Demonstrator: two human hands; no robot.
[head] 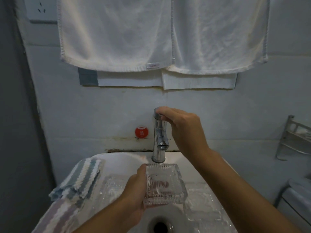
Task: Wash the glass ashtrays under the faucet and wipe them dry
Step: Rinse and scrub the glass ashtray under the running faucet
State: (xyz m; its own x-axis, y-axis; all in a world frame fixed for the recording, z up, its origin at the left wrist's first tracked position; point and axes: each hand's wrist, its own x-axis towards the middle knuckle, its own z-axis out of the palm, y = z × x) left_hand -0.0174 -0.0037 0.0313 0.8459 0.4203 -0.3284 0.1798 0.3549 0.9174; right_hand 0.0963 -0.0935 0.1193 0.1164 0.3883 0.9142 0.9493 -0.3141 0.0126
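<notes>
Three ashtrays: all clear cut glass, all at the white sink [117,158].
Held ashtray [164,183]: square and ribbed, tilted over the basin just below the faucet spout — above the drain [159,227].
Left hand [134,190]: grips the held ashtray by its left edge, thumb on the near rim and fingers curled underneath, seen through the glass.
Right hand [182,125]: reaches up to the faucet [159,137]; its fingers are bent over the round handle on top, fingertips touching the chrome.
Left ashtray [111,186]: lies flat on the sink's left ledge, just beside the left hand.
Right ashtray [202,206]: lies flat on the sink's right ledge, partly under the right forearm.
Striped cloth [82,179]: folded, blue and white — draped over the sink's left rim, next to the left ashtray.
Water: I cannot tell whether any runs from the spout.
White towels [116,34]: two hang side by side on the wall above the faucet.
Red sticker [141,131]: round, on the wall just left of the faucet.
Wall socket [41,9]: top left.
Metal rack [296,137]: on the wall at the right edge.
</notes>
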